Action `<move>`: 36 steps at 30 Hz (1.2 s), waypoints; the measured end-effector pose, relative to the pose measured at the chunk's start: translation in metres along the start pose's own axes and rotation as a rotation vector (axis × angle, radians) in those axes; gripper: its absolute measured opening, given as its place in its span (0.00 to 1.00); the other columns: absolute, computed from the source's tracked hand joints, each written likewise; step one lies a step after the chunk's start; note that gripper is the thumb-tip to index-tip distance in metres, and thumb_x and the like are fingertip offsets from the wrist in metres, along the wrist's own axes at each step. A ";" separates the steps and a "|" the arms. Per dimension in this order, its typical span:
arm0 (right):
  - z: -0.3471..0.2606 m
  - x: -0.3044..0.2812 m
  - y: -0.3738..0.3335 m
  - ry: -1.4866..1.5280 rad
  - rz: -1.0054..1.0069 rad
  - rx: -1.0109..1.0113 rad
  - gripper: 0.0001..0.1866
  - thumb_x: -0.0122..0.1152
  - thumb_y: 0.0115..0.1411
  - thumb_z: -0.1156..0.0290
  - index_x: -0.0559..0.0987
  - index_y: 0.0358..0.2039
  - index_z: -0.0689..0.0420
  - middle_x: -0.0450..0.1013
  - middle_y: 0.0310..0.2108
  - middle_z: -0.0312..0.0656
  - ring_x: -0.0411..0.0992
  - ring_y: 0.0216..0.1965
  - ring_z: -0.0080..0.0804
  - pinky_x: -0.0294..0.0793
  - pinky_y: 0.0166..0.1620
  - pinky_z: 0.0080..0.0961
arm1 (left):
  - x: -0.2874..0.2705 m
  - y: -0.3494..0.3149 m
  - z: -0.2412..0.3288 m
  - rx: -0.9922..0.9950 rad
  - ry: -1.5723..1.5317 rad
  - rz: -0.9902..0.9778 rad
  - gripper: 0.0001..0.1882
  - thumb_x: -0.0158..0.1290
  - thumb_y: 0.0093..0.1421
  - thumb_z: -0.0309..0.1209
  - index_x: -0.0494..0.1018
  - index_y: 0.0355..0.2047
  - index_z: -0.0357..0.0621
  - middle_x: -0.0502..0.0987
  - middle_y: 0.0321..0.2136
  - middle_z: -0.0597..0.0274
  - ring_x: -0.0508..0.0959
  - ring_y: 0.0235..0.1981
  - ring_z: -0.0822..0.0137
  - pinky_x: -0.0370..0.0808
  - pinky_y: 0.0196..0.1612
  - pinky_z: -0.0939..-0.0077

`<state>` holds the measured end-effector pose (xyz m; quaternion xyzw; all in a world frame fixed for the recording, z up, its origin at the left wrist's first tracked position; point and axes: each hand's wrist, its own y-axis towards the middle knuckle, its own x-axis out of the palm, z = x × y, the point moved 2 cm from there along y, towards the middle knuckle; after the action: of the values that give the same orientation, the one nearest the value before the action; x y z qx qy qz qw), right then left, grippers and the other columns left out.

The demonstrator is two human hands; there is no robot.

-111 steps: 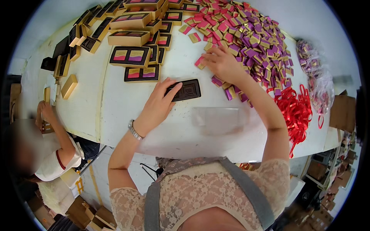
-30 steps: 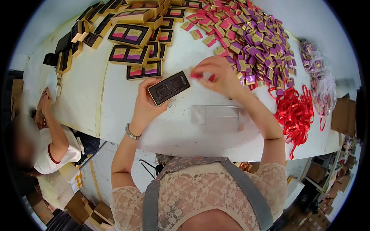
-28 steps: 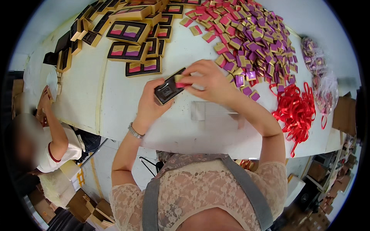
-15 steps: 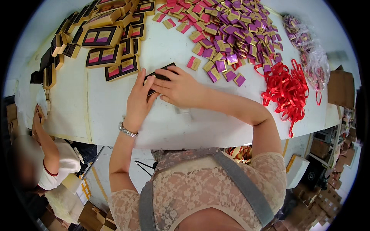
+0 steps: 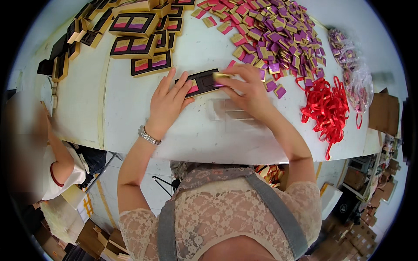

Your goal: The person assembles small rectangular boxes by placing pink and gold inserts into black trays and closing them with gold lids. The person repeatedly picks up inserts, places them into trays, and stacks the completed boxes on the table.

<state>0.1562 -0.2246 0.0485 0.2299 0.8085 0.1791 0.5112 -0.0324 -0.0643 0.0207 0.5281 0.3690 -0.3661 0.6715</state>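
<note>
In front of me a narrow black tray box (image 5: 202, 82) lies slanted on the white table. A pink-and-gold wrapped square (image 5: 193, 87) fills its left slot; the middle slot shows bare black. My left hand (image 5: 166, 106), with a metal watch on its wrist, holds the box's left end between fingers and thumb. Over the box's right end my right hand (image 5: 252, 91) pinches a gold-and-purple wrapped square (image 5: 220, 76), smeared by motion. The pinching fingers partly hide that end.
Filled gold-edged boxes (image 5: 141, 46) are stacked at the far left. A heap of wrapped squares (image 5: 278, 41) covers the far right, with red ribbon loops (image 5: 324, 113) nearer. A transparent plastic piece (image 5: 228, 108) lies near my right wrist. A person (image 5: 61, 169) works at the left.
My right hand has moved off the box to the right and now holds a wrapped square. The box interior shows. My left hand has shifted slightly right.
</note>
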 end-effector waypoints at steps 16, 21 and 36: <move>-0.004 0.038 0.017 0.204 -0.346 -0.146 0.21 0.74 0.46 0.67 0.77 0.41 0.54 0.70 0.58 0.45 0.65 0.57 0.49 0.66 0.56 0.42 | -0.090 0.047 -0.331 -0.489 0.338 0.317 0.21 0.49 0.67 0.41 0.71 0.56 0.46 0.70 0.58 0.50 0.65 0.61 0.47 0.66 0.59 0.59; -0.047 0.047 0.075 0.368 -0.184 -0.403 0.21 0.75 0.46 0.64 0.74 0.38 0.53 0.67 0.60 0.45 0.68 0.51 0.47 0.70 0.51 0.40 | -0.012 0.019 -0.351 -0.637 0.440 0.042 0.34 0.45 0.66 0.53 0.59 0.66 0.49 0.57 0.68 0.45 0.58 0.67 0.44 0.57 0.66 0.53; 0.045 0.000 0.036 -0.209 0.030 0.094 0.10 0.67 0.55 0.69 0.83 0.38 0.54 0.76 0.42 0.40 0.71 0.44 0.40 0.73 0.43 0.36 | -0.047 -0.065 0.008 -0.273 -0.128 -0.163 0.27 0.62 0.51 0.26 0.76 0.53 0.55 0.66 0.54 0.57 0.65 0.56 0.53 0.57 0.62 0.49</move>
<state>0.2043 -0.1922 0.0487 0.2832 0.7547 0.1238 0.5787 -0.1101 -0.0785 0.0346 0.3759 0.4135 -0.3987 0.7271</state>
